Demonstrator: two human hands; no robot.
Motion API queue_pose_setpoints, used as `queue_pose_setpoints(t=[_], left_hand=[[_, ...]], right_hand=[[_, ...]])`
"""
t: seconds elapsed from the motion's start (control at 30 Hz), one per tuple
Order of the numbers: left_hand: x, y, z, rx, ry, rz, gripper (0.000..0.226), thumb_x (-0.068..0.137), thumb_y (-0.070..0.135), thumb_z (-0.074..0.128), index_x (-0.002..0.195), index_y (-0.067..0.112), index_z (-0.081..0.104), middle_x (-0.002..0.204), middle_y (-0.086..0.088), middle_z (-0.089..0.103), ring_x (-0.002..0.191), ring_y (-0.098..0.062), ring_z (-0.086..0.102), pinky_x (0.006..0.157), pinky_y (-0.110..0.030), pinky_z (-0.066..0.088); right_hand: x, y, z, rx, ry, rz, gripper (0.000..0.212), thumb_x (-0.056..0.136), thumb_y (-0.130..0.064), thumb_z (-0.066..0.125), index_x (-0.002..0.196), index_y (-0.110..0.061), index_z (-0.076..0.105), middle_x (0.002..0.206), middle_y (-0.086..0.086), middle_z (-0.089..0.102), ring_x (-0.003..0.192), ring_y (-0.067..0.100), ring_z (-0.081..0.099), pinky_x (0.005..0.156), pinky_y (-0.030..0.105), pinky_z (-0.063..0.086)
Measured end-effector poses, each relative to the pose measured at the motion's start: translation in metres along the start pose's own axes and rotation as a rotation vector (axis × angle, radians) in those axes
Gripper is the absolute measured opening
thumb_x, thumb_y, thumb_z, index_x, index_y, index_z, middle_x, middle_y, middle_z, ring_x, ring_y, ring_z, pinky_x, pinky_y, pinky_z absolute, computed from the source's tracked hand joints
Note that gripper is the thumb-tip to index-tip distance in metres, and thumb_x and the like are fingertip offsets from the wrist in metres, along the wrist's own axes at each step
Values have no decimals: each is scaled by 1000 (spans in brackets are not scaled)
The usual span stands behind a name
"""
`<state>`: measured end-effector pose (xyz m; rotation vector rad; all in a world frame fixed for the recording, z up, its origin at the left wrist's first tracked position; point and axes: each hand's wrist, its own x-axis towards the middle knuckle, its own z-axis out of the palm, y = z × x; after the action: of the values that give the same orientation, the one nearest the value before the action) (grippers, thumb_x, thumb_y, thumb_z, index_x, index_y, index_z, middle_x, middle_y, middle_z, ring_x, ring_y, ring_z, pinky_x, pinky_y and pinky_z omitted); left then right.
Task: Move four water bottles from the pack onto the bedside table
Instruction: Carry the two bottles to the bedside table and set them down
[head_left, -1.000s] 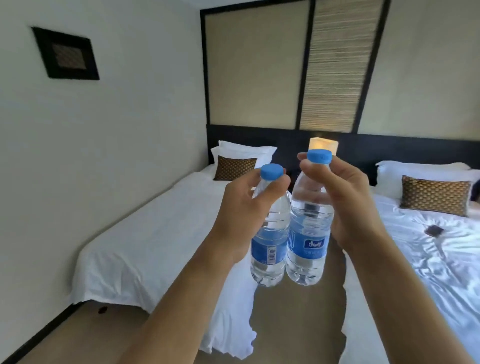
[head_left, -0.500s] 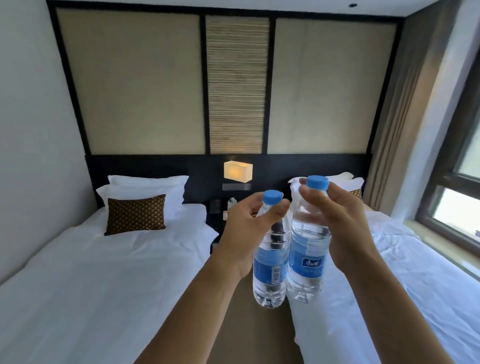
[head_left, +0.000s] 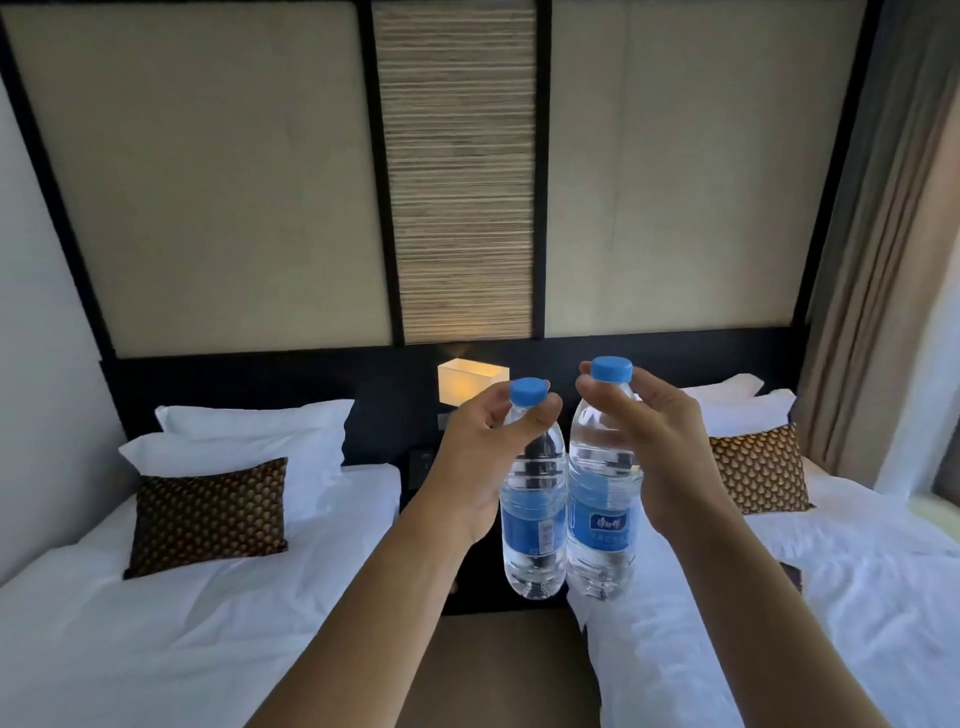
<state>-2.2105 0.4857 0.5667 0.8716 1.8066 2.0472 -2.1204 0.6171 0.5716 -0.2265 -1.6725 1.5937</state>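
The left hand (head_left: 470, 467) and right hand (head_left: 660, 447) are each pinching a water bottle's neck, fingers closed, carrying both toward the dark bedside tabletop (head_left: 467, 582); neither is placed yet.

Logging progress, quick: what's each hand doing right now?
Left hand: closed on the left water bottle, gripped at the neck.
Right hand: closed on the right water bottle, gripped at the neck.

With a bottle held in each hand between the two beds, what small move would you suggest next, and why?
Probably carry both forward and lower them toward the dark bedside table. The left hand and right hand each pinch a bottle by its neck, left bottle, right bottle, hanging upright above the table between the beds.
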Motion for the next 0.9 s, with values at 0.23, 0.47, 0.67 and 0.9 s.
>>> queue_pose_setpoints(t=[0.23, 0.47, 0.67, 0.9], left_hand=[[213, -73, -26, -10, 70, -17, 52, 70, 48, 84, 116, 26, 74, 117, 0, 70, 121, -25, 64, 105, -48, 48], [436, -179, -62, 30, 11, -22, 37, 79, 39, 83, 112, 24, 75, 118, 2, 71, 120, -23, 65, 105, -48, 49], [607, -249, -68, 72, -36, -59, 26, 85, 33, 81, 108, 26, 74, 110, 7, 74, 111, -15, 64, 95, -35, 50], [772, -354, -49, 132, -66, -100, 24, 82, 35, 84, 104, 29, 74, 104, 9, 77, 108, -14, 69, 97, -35, 52]], right_hand=[[191, 111, 33, 4, -2, 41, 18, 84, -33, 77, 101, -26, 80, 81, -10, 77, 92, 15, 73, 88, 39, 61], [375, 255, 72, 13, 20, 68, 17, 85, -27, 78, 100, -21, 81, 76, -7, 71, 82, 17, 71, 92, 50, 60], [525, 341, 88, -12, 60, 152, 8, 83, -18, 80, 89, -22, 80, 81, 4, 79, 81, 25, 77, 61, 22, 60], [674, 465, 65, -64, 41, 265, 33, 74, -31, 87, 104, -19, 78, 96, 9, 80, 90, 27, 78, 73, 27, 59]])
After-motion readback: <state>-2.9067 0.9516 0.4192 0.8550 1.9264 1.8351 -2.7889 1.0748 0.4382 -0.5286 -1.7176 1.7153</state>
